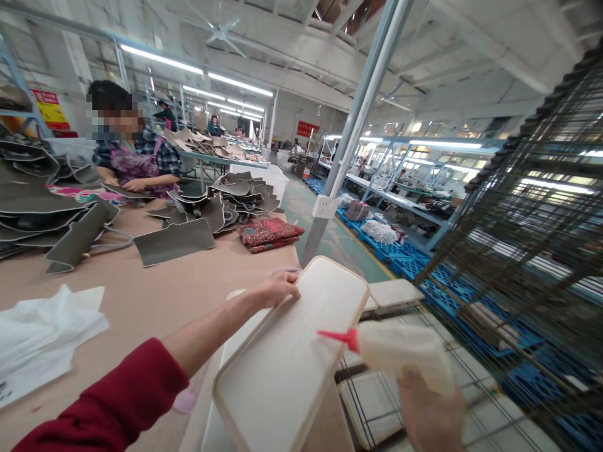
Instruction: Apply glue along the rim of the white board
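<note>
My left hand (277, 287) grips the upper left edge of a white rectangular panel (287, 358) with rounded corners and a tan rim, fingers closed on it. The panel is tilted, and another white piece (226, 351) shows beneath its left side. My right hand (431, 408), blurred, is wrapped round a cloudy squeeze bottle (405, 351). The bottle lies nearly level, its red nozzle (339, 338) pointing left over the panel. I cannot tell whether the tip touches the panel.
Similar white panels (396, 292) lie on a wire rack (372, 408) at right; more racks (532, 188) stand raised. On the brown table (155, 301) are grey-green pieces (174, 242), a folded patterned cloth (269, 235) and white sheets (47, 339). A co-worker (136, 150) handles a piece behind.
</note>
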A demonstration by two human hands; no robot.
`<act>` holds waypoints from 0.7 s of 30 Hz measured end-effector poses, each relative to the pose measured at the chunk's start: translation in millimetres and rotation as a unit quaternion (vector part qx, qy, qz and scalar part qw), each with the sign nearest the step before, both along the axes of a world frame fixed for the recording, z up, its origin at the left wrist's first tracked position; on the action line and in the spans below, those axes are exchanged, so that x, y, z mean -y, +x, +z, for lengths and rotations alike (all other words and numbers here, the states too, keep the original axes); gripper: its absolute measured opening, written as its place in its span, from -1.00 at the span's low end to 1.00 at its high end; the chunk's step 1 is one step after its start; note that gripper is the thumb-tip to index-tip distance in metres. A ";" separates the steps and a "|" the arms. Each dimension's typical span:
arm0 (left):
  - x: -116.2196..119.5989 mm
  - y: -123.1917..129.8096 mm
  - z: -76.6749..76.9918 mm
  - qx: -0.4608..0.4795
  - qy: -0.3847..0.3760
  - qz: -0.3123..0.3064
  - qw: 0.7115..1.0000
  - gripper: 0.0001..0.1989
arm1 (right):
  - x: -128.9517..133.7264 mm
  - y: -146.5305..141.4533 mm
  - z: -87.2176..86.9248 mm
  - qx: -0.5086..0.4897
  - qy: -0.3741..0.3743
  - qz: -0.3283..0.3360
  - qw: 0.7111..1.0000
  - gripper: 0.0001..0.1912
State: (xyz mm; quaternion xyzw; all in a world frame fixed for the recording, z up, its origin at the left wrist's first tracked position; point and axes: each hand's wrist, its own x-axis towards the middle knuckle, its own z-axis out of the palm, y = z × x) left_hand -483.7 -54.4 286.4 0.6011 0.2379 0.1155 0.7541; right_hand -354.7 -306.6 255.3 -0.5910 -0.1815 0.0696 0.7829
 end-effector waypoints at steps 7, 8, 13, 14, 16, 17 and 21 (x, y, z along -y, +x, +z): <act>22.0 24.6 -2.4 -0.023 -0.046 -0.024 0.998 -0.67 | 38.1 9.5 -3.6 -0.029 -0.036 0.023 0.999 -0.29; 27.2 28.4 -2.2 -0.024 -0.044 -0.023 0.998 -0.67 | 45.8 5.9 -6.5 -0.036 -0.038 0.032 0.998 -0.29; 66.3 52.1 0.9 -0.022 -0.062 -0.069 0.995 -0.70 | 78.2 34.3 14.7 -0.002 0.009 -0.056 0.998 -0.35; 75.6 57.4 1.3 -0.022 -0.068 -0.077 0.994 -0.69 | 85.2 42.0 18.7 0.028 0.027 -0.082 0.996 -0.41; 94.3 68.3 0.6 -0.021 -0.067 -0.081 0.994 -0.70 | 101.4 48.9 19.0 0.046 0.000 -0.063 0.997 -0.45; 103.7 74.1 -0.5 -0.020 -0.065 -0.079 0.995 -0.70 | 110.3 48.5 15.8 0.039 -0.020 -0.032 0.999 -0.44; 145.2 104.2 -5.9 -0.028 -0.064 -0.083 0.994 -0.70 | 144.9 47.3 3.4 0.020 -0.032 -0.005 0.999 -0.33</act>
